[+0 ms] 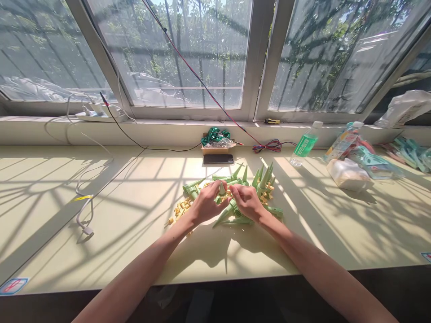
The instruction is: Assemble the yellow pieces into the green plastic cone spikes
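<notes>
My left hand is closed around a light green cone-shaped plastic piece, held above the pile at the middle of the table. Right beside it, my right hand is pinched with its fingertips close to the cone; a bit of yellow shows near them, but what they grip is too small to make out. Under and around both hands lie several green pointed cones and tube-like green parts. Small yellow pegs are heaped left of my left hand, with more among the cones on the right.
Behind the pile are a black phone and a small cardboard box. A bottle, a tissue pack and plastic bags stand at right. A grey cable lies at left; a power strip sits on the sill.
</notes>
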`<act>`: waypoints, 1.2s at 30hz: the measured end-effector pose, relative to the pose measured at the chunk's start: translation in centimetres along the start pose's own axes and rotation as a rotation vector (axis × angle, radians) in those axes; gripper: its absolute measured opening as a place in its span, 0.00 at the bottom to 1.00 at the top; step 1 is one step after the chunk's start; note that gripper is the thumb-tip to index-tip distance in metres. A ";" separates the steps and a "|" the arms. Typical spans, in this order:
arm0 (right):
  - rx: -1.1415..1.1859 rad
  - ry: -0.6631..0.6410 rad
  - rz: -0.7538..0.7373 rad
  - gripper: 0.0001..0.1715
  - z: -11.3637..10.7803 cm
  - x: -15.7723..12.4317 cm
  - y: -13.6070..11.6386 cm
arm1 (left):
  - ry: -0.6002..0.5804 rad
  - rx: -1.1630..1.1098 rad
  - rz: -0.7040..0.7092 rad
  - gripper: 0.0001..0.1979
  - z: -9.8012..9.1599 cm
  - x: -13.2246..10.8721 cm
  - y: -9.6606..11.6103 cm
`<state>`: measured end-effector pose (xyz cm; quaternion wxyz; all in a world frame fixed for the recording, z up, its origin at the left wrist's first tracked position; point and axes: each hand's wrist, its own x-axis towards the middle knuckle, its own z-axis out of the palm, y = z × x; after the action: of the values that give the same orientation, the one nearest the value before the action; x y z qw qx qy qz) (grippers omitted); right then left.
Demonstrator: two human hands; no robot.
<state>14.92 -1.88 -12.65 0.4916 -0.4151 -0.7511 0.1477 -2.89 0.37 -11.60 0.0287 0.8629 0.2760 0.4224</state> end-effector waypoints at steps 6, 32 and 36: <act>0.026 -0.002 0.011 0.24 0.0 0.0 -0.1 | -0.001 -0.026 0.007 0.13 0.0 0.0 -0.1; 0.062 -0.011 0.059 0.30 -0.2 0.0 -0.1 | -0.009 -0.070 -0.030 0.09 -0.1 0.2 0.5; 0.059 -0.030 0.057 0.30 -0.2 0.1 -0.2 | 0.004 -0.069 -0.035 0.07 -0.2 0.4 0.6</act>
<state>14.99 -2.03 -12.35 0.4881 -0.4192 -0.7416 0.1901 -2.61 0.02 -11.01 0.0651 0.8557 0.2762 0.4328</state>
